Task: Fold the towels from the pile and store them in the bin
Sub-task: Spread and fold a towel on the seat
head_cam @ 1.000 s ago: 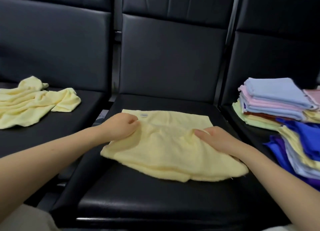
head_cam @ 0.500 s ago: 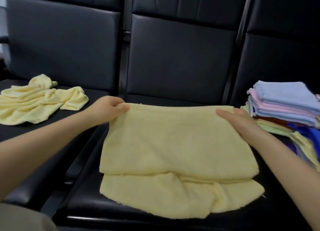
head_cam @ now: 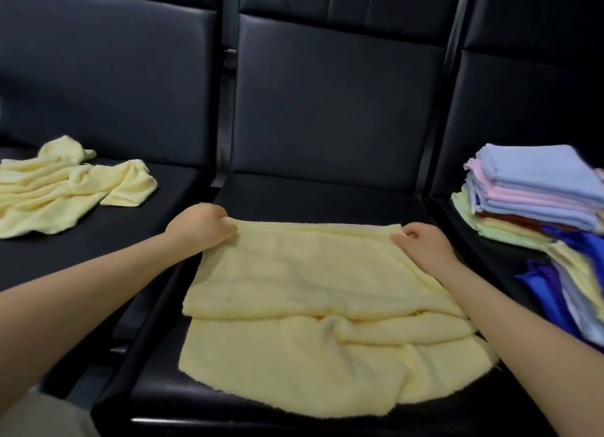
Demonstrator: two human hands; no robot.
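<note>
Towel (head_cam: 304,292) (yellow, folded over itself) lies on the middle seat (head_cam: 307,194). Left hand (head_cam: 201,227) pinches its far left corner, right hand (head_cam: 423,245) its far right corner; both fingers are curled.

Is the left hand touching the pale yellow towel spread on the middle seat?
Touching. The head view shows the left hand gripping the pale yellow terry towel's far left corner, fingers curled over its edge.

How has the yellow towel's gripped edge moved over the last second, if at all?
Yes. Both hands, left hand and right hand, carried the yellow towel edge away from the person, toward the middle seat backrest, opening it out.
</note>
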